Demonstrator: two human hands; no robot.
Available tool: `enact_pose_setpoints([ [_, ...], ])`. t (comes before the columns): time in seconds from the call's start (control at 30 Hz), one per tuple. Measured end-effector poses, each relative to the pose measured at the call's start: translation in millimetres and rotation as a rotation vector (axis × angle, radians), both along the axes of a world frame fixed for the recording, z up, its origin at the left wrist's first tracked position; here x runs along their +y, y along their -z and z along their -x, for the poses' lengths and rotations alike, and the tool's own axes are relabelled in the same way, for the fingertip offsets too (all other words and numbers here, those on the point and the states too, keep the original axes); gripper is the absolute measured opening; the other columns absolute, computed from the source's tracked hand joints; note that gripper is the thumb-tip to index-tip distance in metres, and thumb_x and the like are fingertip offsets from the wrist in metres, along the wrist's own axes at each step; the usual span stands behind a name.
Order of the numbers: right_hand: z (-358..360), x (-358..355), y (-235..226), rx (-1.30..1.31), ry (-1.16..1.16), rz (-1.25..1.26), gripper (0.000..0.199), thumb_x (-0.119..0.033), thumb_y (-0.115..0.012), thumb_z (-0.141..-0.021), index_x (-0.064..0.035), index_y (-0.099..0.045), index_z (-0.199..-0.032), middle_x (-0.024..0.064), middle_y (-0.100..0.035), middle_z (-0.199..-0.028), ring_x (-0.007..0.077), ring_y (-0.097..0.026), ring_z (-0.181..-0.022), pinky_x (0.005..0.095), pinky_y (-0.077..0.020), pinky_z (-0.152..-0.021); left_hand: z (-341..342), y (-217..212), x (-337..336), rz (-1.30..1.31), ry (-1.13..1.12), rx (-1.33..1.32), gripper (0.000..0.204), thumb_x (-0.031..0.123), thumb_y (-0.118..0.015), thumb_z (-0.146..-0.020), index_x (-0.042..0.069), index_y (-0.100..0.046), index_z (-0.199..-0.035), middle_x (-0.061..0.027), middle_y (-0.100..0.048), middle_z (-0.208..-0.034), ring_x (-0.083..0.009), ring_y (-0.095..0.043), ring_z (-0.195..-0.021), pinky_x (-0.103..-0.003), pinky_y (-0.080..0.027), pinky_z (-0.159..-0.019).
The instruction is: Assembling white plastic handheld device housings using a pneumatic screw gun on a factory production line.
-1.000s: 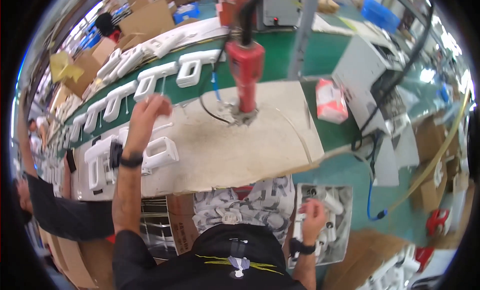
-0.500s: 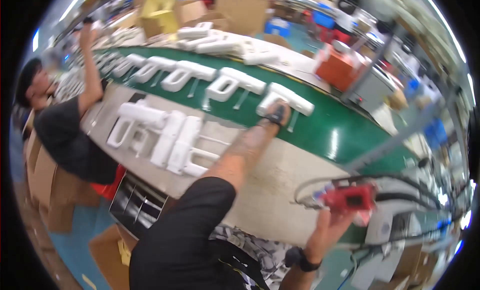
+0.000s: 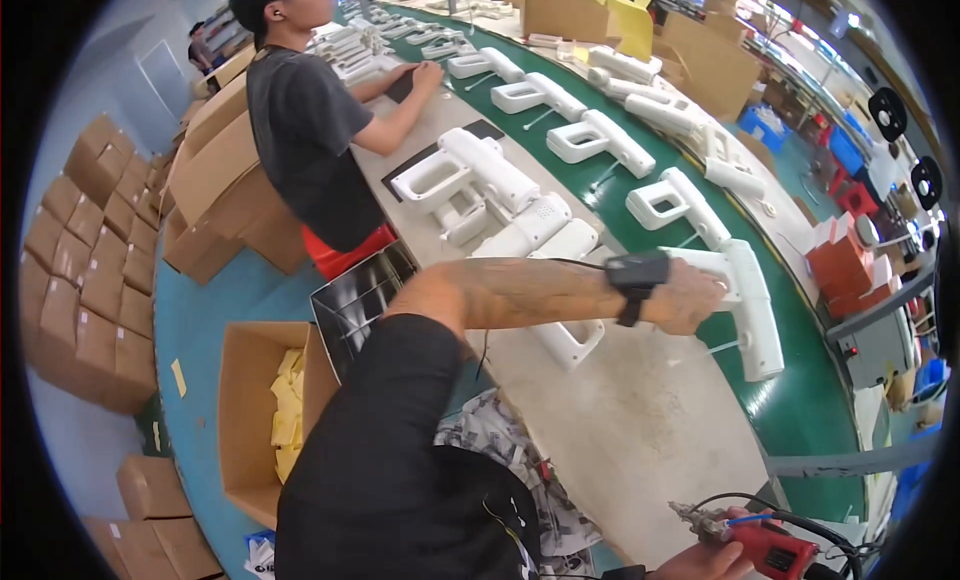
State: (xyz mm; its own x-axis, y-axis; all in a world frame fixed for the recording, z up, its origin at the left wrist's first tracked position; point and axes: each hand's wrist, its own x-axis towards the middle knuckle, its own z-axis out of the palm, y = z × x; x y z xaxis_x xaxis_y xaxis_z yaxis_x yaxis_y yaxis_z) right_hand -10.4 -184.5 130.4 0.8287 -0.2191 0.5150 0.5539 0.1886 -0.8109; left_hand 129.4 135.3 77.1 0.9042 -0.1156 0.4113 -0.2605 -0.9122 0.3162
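Observation:
My left hand [image 3: 690, 295] is closed round the loop handle of a white gun-shaped plastic housing [image 3: 755, 315] over the green conveyor belt. A thin white rod sticks out beside that housing. At the lower right, my right hand [image 3: 705, 562] grips a red handheld power tool [image 3: 770, 548] with a metal nose and dark cables; its exact kind is unclear. More white housings, such as one near my left hand [image 3: 680, 205], lie in a row along the belt [image 3: 800, 405]. Several others [image 3: 465, 170] are grouped on the grey worktable [image 3: 620, 430], partly hidden by my left forearm.
A co-worker [image 3: 310, 130] stands at the table on the far left, hands on a dark object. An open carton [image 3: 240, 400] with yellow pieces stands on the floor beside a wire rack [image 3: 355, 310]. A grey metal bar [image 3: 860, 458] crosses at right.
My view has turned left. The white housing under my left hand now stands at a steeper angle. The red tool sits lower in the picture, and the co-worker's raised arm has come down.

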Motion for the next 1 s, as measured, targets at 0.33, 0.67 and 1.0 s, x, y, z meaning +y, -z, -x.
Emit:
enact_pose_setpoints([
  [0.33,-9.1,7.8,-0.1,-0.13,0.028,0.084,0.053,-0.023,-0.076,-0.082,0.0045,-0.053,-0.122,0.0208,-0.056,-0.113,0.0322,-0.059,-0.098,0.0443,-0.0534,-0.084,207.6,-75.4,119.3,-0.108,-0.454,0.173,0.048,0.03,-0.058,-0.097,-0.004,-0.054,-0.13,-0.0249,-0.069,-0.095,-0.0433,-0.067,-0.092,-0.051,-0.054,-0.08],
  [0.67,-12.5,36.5,-5.8,-0.077,0.018,0.021,0.06,-0.023,-0.079,-0.08,0.0039,-0.048,-0.124,0.0194,-0.056,-0.112,0.0303,-0.06,-0.094,0.0404,-0.0547,-0.078,312.7,-37.3,245.1,0.001,-0.997,0.111,0.058,0.038,-0.062,-0.094,-0.001,-0.053,-0.136,-0.0263,-0.069,-0.11,-0.0417,-0.066,-0.103,-0.05,-0.052,-0.092],
  [1.0,-5.4,18.6,1.3,0.044,-0.112,0.041,0.064,-0.027,-0.077,-0.086,0.0006,-0.047,-0.135,0.0207,-0.056,-0.123,0.0332,-0.058,-0.104,0.046,-0.0518,-0.088,286.4,-16.7,186.4,-0.215,-0.69,0.037,0.035,0.026,-0.061,-0.09,0.0,-0.061,-0.114,-0.0214,-0.067,-0.081,-0.0393,-0.069,-0.078,-0.048,-0.055,-0.067],
])
